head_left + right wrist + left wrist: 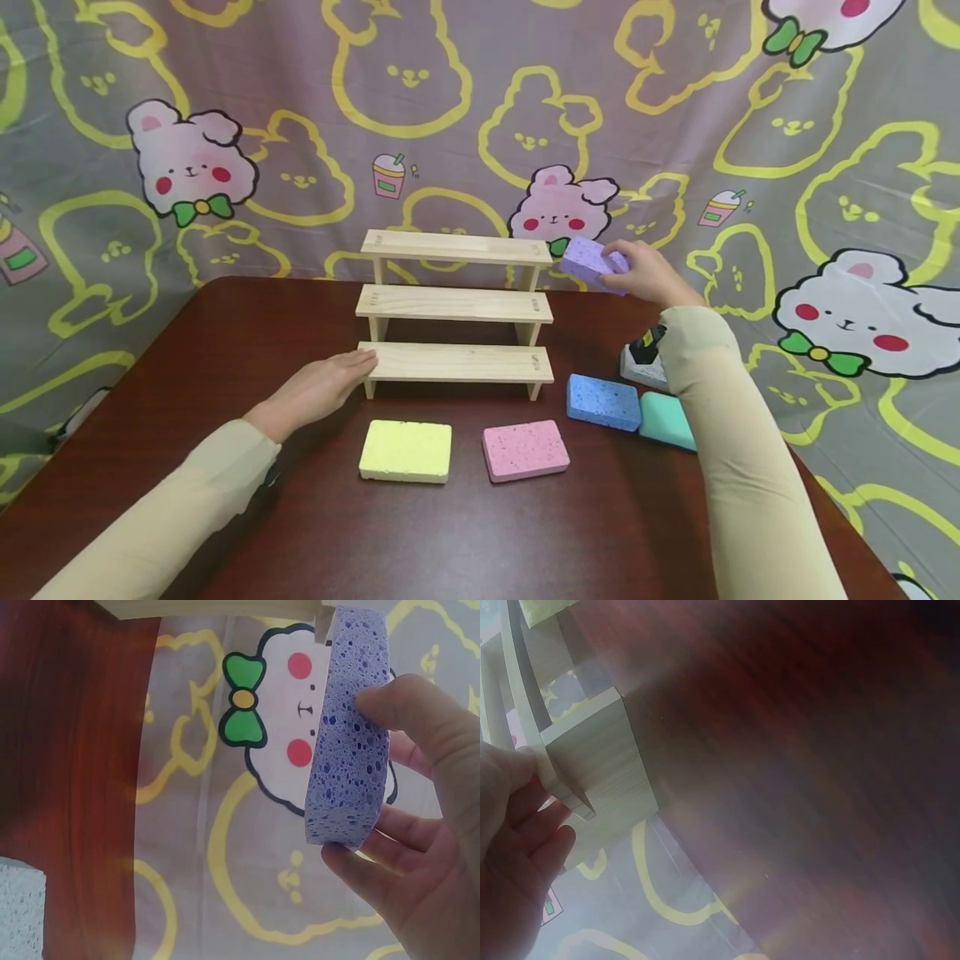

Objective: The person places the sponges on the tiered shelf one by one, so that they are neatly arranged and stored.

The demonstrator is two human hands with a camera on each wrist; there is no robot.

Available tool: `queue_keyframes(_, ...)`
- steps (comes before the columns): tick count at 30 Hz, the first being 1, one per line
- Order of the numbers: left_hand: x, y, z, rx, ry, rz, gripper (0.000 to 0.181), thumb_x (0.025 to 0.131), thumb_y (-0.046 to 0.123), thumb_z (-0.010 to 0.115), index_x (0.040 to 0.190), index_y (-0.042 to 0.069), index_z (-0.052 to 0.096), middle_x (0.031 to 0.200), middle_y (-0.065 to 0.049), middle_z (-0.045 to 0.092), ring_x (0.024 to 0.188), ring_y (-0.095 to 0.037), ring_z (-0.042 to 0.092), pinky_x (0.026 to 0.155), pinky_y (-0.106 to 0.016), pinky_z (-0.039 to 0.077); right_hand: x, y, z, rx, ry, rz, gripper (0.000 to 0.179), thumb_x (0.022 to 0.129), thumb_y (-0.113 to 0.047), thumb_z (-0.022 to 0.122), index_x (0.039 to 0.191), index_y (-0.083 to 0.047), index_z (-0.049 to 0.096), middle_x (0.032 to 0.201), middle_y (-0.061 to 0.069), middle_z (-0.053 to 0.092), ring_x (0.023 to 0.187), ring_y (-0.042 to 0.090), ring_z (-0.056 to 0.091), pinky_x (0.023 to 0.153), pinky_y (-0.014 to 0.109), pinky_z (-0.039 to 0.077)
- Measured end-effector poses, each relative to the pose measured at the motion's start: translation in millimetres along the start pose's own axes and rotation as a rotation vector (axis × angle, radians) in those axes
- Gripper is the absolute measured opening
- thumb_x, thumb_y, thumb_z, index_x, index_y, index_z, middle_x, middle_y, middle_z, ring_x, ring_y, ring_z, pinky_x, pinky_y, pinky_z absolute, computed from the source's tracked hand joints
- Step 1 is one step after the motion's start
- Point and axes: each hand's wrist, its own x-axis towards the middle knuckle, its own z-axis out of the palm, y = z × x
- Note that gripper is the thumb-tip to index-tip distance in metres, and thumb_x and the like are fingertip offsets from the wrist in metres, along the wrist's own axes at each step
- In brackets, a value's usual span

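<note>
Table: dark reddish-brown top (480,533) with a soft sheen; its far edge meets the backdrop, and its side edges run out toward the viewer.
Backdrop: grey hanging cloth (420,50) printed with yellow animal outlines, white rabbit faces with green bows, and pink cups.
Stand: pale three-tier wooden stand (457,363), its shelves stepping up toward the table's far edge.
Purple sponge: violet block (577,260), raised and tilted near the table's far edge, just beside the right end of the top shelf; its face is pitted with darker pores of mixed size.
Right hand: thumb and fingers (645,271) clamped on the purple sponge.
Left hand: well apart from the right (322,387), gripping the left end of the lowest shelf.
Loose blocks: yellow (406,451) and pink (526,451) in front of the stand; blue (603,402) touching teal (667,419) toward the table's right edge; a pale block (636,367) behind them, partly hidden by the right sleeve (720,417).
Head view: alone shows all three shelves whole and both hands together.
Left wrist view: bent fingers at the shelf end and the stand's side panel, which the head view conceals.
Right wrist view: the sponge's pores and the thumb against them, in close detail.
</note>
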Motion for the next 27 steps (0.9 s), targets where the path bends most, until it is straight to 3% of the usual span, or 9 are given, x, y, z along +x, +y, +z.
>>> queue_keyframes(11, 0.7, 0.3, -0.1, 0.006, -0.014, -0.005, 0.037, 0.086, -0.001, 0.06, 0.122, -0.006, 0.056, 0.124, -0.02, 0.054, 0.114, -0.033, 0.05, 0.089, -0.046, 0.045, 15.8, -16, 0, -0.013, 0.029, -0.076, 0.039, 0.08, -0.017, 0.068, 0.113, -0.003, 0.056, 0.114, 0.022, 0.053, 0.1, 0.036, 0.044, 0.088, 0.05, 0.036)
queue_keyframes(18, 1.4, 1.2, -0.9, 0.001, -0.018, -0.012, 0.036, 0.086, 0.0, 0.06, 0.122, -0.006, 0.056, 0.124, -0.02, 0.054, 0.115, -0.034, 0.05, 0.089, -0.046, 0.044, 24.7, -34, -3, -0.006, 0.016, -0.069, 0.04, 0.08, -0.019, 0.068, 0.115, -0.004, 0.056, 0.117, 0.02, 0.052, 0.101, 0.035, 0.044, 0.089, 0.05, 0.036)
queue_keyframes(27, 1.8, 1.2, -1.1, -0.003, -0.029, -0.024, 0.036, 0.087, 0.0, 0.059, 0.122, -0.005, 0.056, 0.125, -0.02, 0.054, 0.115, -0.033, 0.05, 0.089, -0.047, 0.044, 34.2, -54, -1, 0.015, 0.058, -0.167, 0.037, 0.078, -0.018, 0.067, 0.112, -0.004, 0.058, 0.116, 0.02, 0.055, 0.102, 0.033, 0.048, 0.089, 0.047, 0.037)
